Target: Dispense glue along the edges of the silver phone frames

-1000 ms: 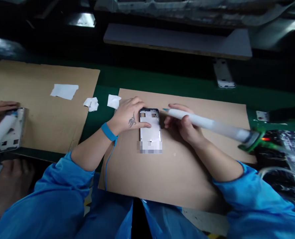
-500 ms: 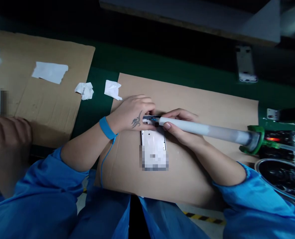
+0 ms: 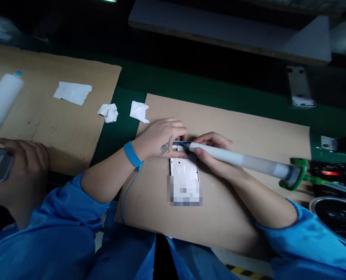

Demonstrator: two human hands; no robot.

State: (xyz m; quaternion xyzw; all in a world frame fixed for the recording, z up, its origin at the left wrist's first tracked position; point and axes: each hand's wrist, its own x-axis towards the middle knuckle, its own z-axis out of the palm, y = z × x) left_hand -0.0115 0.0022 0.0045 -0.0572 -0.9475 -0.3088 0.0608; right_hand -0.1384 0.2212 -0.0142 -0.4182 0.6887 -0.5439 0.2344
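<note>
1. Head view: by the left hand (image 3: 167, 139), the far end of a phone frame (image 3: 184, 169) is held, its thumb laid across the face and its fingers curled at the far edge, with a small gap left between.
2. By the right hand (image 3: 216, 155), a syringe (image 3: 237, 159) is gripped near its nozzle, thumb and fingers closed about the barrel.
3. The nozzle is brought to the frame's far end, within the left hand's gap; whether contact is made cannot be told.
4. The frame is flat, rectangular, pale and metallic-looking, with small holes and a dark rim; its near end is blurred.
5. The syringe is formed as a long, smooth, whitish cylinder, ended by a green flange (image 3: 297, 174).
6. The frame is laid on brown cardboard (image 3: 234, 217), over the green table (image 3: 126, 92), its long axis pointed away from the person.
7. The syringe is aimed leftward, its axis set across the frame's.
</note>
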